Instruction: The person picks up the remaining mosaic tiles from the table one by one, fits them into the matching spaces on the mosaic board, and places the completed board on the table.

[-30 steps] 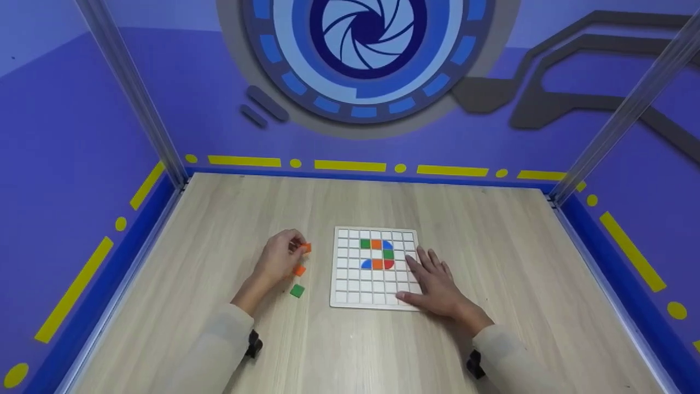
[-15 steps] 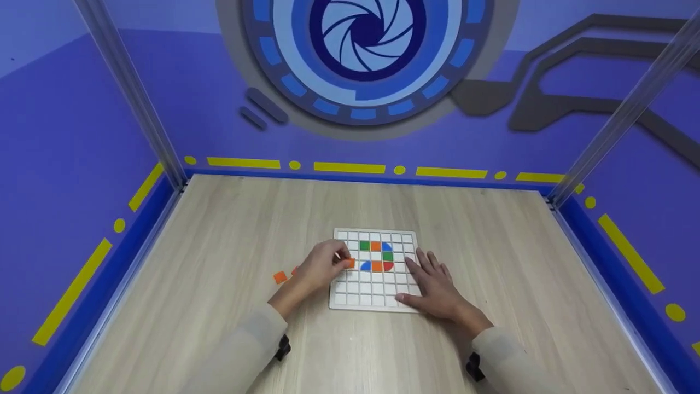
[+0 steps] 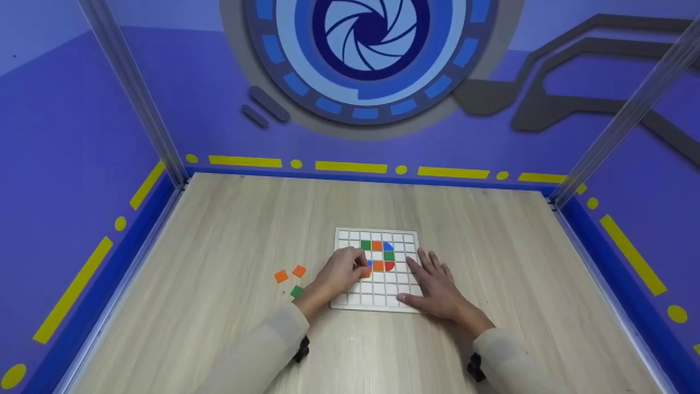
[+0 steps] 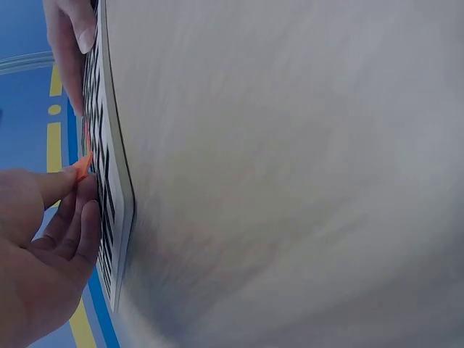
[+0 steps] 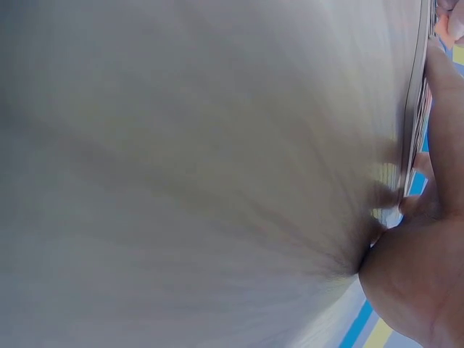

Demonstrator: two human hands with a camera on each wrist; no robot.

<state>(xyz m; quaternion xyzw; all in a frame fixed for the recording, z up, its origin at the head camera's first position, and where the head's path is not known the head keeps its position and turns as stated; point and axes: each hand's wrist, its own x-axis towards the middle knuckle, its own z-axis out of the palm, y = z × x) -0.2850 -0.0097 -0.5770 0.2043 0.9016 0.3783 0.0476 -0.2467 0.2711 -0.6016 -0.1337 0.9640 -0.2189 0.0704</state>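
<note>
A white grid board [image 3: 377,303] lies on the table, with green, orange, blue and red tiles set in its squares in a curved pattern. Over the board's left half, my left hand [image 3: 342,272] pinches an orange square tile [image 3: 365,272] between thumb and fingers, just below the blue tile. The left wrist view shows this orange tile [image 4: 83,167] at the fingertips, close to the board's surface; whether it touches cannot be told. My right hand [image 3: 437,287] rests with spread fingers on the board's right edge.
Left of the board lie two loose orange tiles [image 3: 281,276] and a green tile [image 3: 296,291], partly covered by the left forearm. The wooden table [image 3: 246,219] is bounded by blue-purple walls and metal posts [image 3: 136,93] at the back corners.
My left hand has picked up an orange tile from beside the board and carried it right, over the board, then slightly nearer the body. The right hand has stayed in place.
</note>
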